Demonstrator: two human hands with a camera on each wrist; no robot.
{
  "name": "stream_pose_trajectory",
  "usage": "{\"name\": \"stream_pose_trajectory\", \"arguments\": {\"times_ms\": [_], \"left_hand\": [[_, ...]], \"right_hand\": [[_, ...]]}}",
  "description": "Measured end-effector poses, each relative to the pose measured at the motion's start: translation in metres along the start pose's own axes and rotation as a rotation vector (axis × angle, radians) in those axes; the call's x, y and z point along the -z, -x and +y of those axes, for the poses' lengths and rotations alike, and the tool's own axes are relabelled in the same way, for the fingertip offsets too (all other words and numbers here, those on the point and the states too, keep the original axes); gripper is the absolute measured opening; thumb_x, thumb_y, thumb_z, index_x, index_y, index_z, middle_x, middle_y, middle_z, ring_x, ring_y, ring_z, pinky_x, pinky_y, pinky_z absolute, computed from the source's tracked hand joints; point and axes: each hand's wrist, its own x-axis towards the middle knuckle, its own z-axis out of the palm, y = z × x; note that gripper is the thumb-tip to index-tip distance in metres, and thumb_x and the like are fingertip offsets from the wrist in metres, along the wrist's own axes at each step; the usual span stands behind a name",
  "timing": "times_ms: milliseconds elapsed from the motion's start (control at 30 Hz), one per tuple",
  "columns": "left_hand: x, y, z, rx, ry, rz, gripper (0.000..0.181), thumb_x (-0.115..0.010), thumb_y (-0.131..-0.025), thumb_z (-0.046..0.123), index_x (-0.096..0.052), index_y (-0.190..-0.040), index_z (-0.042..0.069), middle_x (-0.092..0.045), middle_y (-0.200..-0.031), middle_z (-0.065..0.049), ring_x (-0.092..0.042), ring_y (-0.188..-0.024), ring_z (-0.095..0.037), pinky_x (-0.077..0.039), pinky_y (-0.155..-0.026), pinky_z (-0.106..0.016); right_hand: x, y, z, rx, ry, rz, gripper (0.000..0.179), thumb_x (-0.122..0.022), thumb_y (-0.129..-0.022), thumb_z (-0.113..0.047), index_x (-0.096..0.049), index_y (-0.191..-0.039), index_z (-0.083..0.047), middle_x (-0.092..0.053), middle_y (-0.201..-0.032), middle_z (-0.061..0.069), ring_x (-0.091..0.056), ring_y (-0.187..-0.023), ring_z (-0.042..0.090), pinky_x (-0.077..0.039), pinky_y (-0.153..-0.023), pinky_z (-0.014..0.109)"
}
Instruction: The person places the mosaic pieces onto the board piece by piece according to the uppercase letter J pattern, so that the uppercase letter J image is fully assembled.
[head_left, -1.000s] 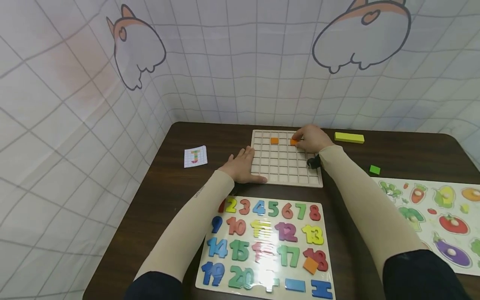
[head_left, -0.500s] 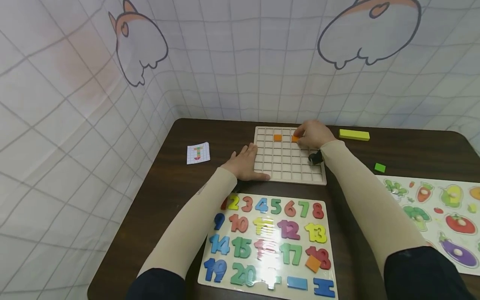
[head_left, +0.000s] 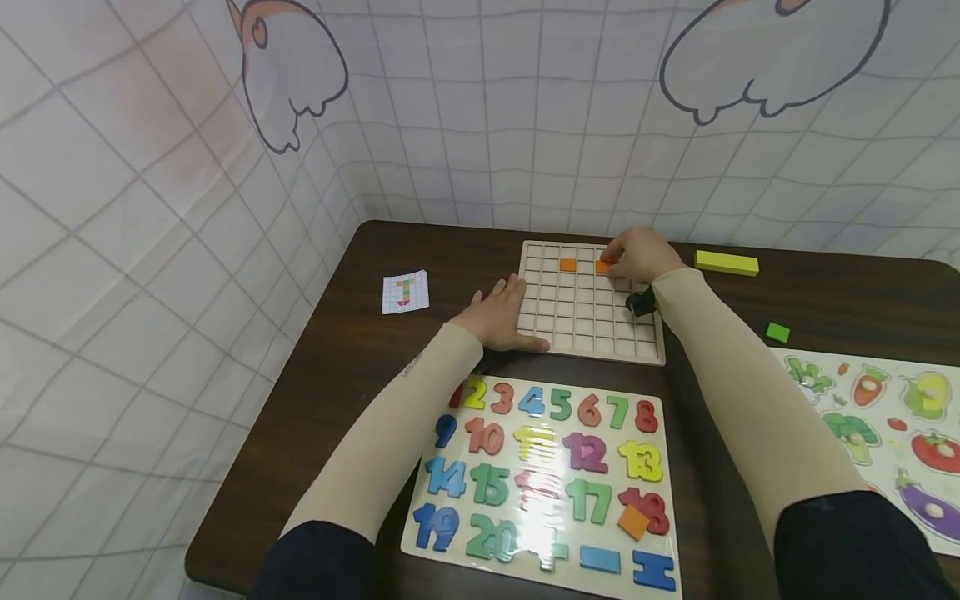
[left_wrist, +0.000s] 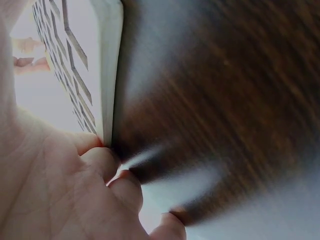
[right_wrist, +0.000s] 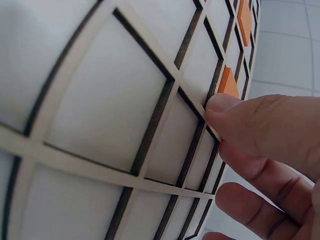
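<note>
My right hand [head_left: 645, 252] reaches over the far right part of a pale grid board [head_left: 577, 321], thumb and fingers pinching an orange square block [head_left: 602, 267] at one of its cells. In the right wrist view the thumb [right_wrist: 265, 120] lies against this block [right_wrist: 228, 81]. A second orange square block [head_left: 567, 265] sits in the same far row, farther left. Along the board's left side rests my left hand [head_left: 495, 321], fingers extended and thumb near the front corner. The left wrist view has its fingertips right at the board's edge [left_wrist: 110, 75].
A small card [head_left: 406, 292] with a coloured J pattern lies left. Nearer stands a number puzzle board [head_left: 457, 553], a loose orange square block [head_left: 633, 522] on its 18. To the right are a yellow bar [head_left: 727, 263], a green block [head_left: 777, 332] and a vegetable puzzle board [head_left: 892, 450].
The head view has tilted, so everything sits slightly higher and the table has shifted right. Both hands keep nearly the same places on the grid board; the right hand stays at the orange block.
</note>
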Motion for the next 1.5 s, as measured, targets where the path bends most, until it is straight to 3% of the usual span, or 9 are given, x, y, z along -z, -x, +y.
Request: {"name": "stream_pose_trajectory", "arguments": {"times_ms": [267, 533, 1000, 1333, 1500], "left_hand": [[-0.001, -0.002, 0.001, -0.018, 0.008, -0.019, 0.122, -0.063, -0.088, 0.076, -0.002, -0.168, 0.007, -0.001, -0.177, -0.012, -0.006, -0.165, -0.031, -0.015, -0.131, -0.059], [0.002, 0.000, -0.004, -0.020, 0.011, -0.025, 0.121, -0.062, -0.089, 0.076, -0.002, -0.168, 0.008, 0.000, -0.177, -0.012, -0.005, -0.165, -0.031, -0.014, -0.131, -0.059], [0.002, 0.005, -0.023, 0.012, 0.020, -0.028, 0.123, -0.062, -0.087, 0.078, -0.001, -0.168, 0.009, 0.001, -0.177, -0.012, -0.003, -0.165, -0.031, -0.013, -0.131, -0.060], [0.006, 0.007, -0.023, 0.011, 0.015, -0.026, 0.123, -0.062, -0.088, 0.077, -0.001, -0.168, 0.008, 0.001, -0.177, -0.013, -0.002, -0.165, -0.032, -0.013, -0.131, -0.060], [0.002, 0.005, -0.023, 0.006, 0.016, -0.022, 0.123, -0.062, -0.087, 0.078, -0.001, -0.168, 0.009, 0.001, -0.177, -0.012, -0.002, -0.165, -0.031, -0.013, -0.131, -0.059]], "right_hand": [[-0.003, 0.013, 0.009, -0.001, -0.029, 0.041, 0.037, -0.072, -0.096, -0.014, -0.071, -0.131, -0.001, -0.068, -0.136, 0.023, -0.060, -0.128, 0.042, -0.050, -0.106, 0.058], [0.011, 0.043, 0.030, 0.036, 0.029, 0.100, 0.032, -0.068, -0.100, -0.016, -0.072, -0.127, 0.001, -0.072, -0.124, 0.026, -0.068, -0.109, 0.041, -0.055, -0.093, 0.057], [0.032, 0.101, 0.079, -0.025, 0.139, 0.026, 0.040, -0.072, -0.097, -0.022, -0.070, -0.131, 0.000, -0.067, -0.135, 0.027, -0.063, -0.123, 0.046, -0.049, -0.104, 0.064], [0.041, 0.141, 0.114, -0.088, 0.162, -0.012, 0.050, -0.074, -0.096, -0.026, -0.065, -0.136, 0.002, -0.057, -0.144, 0.033, -0.053, -0.130, 0.053, -0.046, -0.103, 0.070], [0.041, 0.155, 0.125, -0.119, 0.195, -0.016, 0.049, -0.074, -0.095, -0.022, -0.065, -0.136, 0.002, -0.058, -0.141, 0.033, -0.054, -0.128, 0.054, -0.047, -0.101, 0.070]]}}
